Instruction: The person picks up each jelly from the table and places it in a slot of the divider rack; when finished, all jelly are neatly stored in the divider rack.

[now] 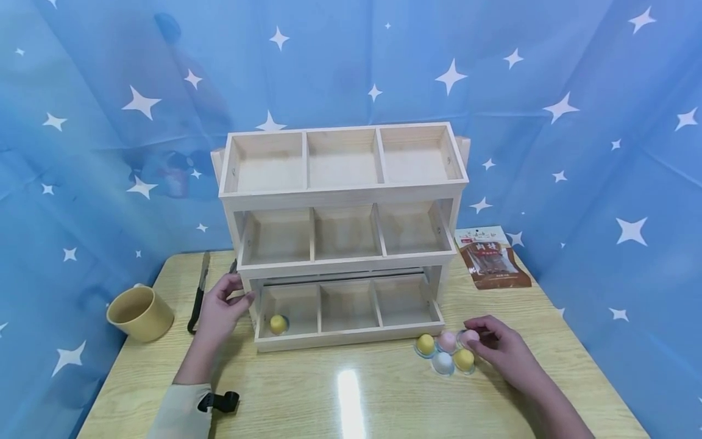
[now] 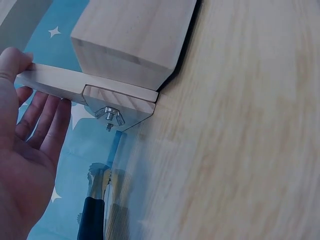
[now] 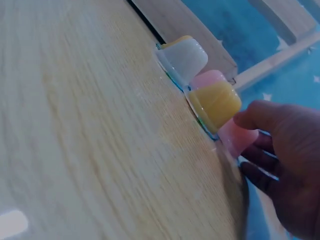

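Pink jelly cup (image 1: 468, 337) on the table (image 1: 296, 396), near the right front corner of the wooden rack (image 1: 345, 199), sits pinched between thumb and fingers of the right hand (image 1: 507, 353). From where I stand, a light grip looks best, as its walls seem soft; any lift should go straight up, sparing the neighbouring yellow cup (image 1: 464, 360). The left hand (image 1: 222, 306) grips the rack's left side, presumably steadying it.

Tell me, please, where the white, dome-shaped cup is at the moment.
In the head view, the white cup sits on the pale wood-grain table, right of centre, between two yellow dome-shaped cups, left of the right hand.
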The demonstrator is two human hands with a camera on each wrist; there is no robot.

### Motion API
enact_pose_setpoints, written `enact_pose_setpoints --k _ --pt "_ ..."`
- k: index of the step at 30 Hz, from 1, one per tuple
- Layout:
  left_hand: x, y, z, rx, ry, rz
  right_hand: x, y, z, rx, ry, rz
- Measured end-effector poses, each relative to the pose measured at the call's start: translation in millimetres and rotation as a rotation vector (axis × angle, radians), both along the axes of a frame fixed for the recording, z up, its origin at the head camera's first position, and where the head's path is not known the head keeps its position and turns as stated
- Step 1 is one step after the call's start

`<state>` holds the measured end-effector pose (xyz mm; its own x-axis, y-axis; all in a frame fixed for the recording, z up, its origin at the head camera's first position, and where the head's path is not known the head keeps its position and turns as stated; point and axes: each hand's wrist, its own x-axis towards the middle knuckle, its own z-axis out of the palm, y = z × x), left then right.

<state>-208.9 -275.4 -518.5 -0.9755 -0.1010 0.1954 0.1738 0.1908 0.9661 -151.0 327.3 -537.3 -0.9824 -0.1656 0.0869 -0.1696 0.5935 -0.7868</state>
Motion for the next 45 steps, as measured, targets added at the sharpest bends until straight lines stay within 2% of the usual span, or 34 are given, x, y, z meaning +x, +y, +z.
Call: enact_pose_setpoints --k 8,12,19,24,27,31,35,38,45 --pt "0.3 0.9 -1.1 0.01 0.019 0.011 -2.5 3.0 -1.8 0.069 -0.016 -0.035" --pt "0.0 1.0 -2.3 0.016 0.022 0.013 -2.8 3.1 2.4 0.095 0.017 -0.061" --pt "-1.5 -0.1 -5.0 0.011 0.03 0.009 2.4 -0.2 16.0 0.128 0.197 -0.104" --pt "-1.8 -0.4 -3.9 -0.004 0.032 0.008 0.5 -15.0 24.0 0.046 0.346 -0.083" --pt "-1.5 -0.7 -2.5 -0.006 0.031 0.015 -4.4 -32.2 30.2 -0.009 0.384 -0.054" --pt "-1.8 -1.9 -1.9 -0.009 0.037 0.011 -11.4 -58.9 35.2 -0.053 0.356 -0.013" --pt "-3.1 -1.6 -3.5 -0.02 0.047 0.005 -19.1 -87.9 37.8 -0.116 0.327 0.062" --pt "-3.8 -1.1 -4.4 -0.018 0.045 0.003 -25.7 -110.8 40.7 -0.167 0.286 0.127" --pt "-2.9 -2.9 -2.4 -0.022 0.03 -0.006 -40.5 -172.7 46.7 -0.211 0.184 0.24"
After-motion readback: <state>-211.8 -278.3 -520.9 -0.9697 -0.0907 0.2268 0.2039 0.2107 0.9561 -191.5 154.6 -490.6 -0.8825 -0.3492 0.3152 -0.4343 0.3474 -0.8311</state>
